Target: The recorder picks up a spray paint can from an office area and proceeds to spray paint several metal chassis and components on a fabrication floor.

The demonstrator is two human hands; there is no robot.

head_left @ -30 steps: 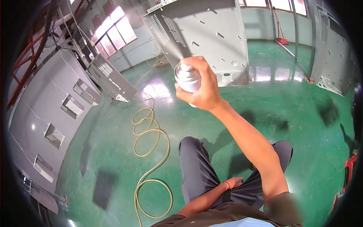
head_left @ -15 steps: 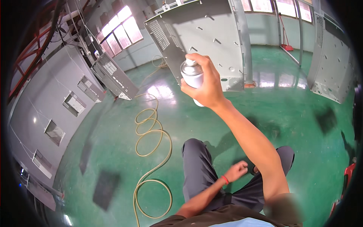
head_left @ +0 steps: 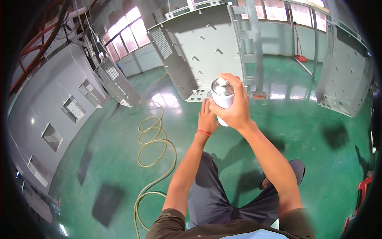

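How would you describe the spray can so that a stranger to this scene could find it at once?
Start at the big grey metal cabinet hanging over the green floor. In front of its lower edge, the right hand grips a spray can, left hand beside it. It alone is small, cylindrical, silver-topped.

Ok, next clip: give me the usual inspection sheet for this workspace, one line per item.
Surface: glossy green floor, with window glare and dark shadow patches.
Job's things: silver spray can, held upright and raised toward the grey metal cabinet panel.
Clutter: nothing seen near the hands; a red object lies at the right edge, too cut off to identify.
Hands: right hand wraps the can, one finger on its top; left hand sits flat beside the can, red band at the wrist.
Cables: yellowish hose looped across the floor.
Surroundings: more grey cabinet panels hanging left and right; windows behind.
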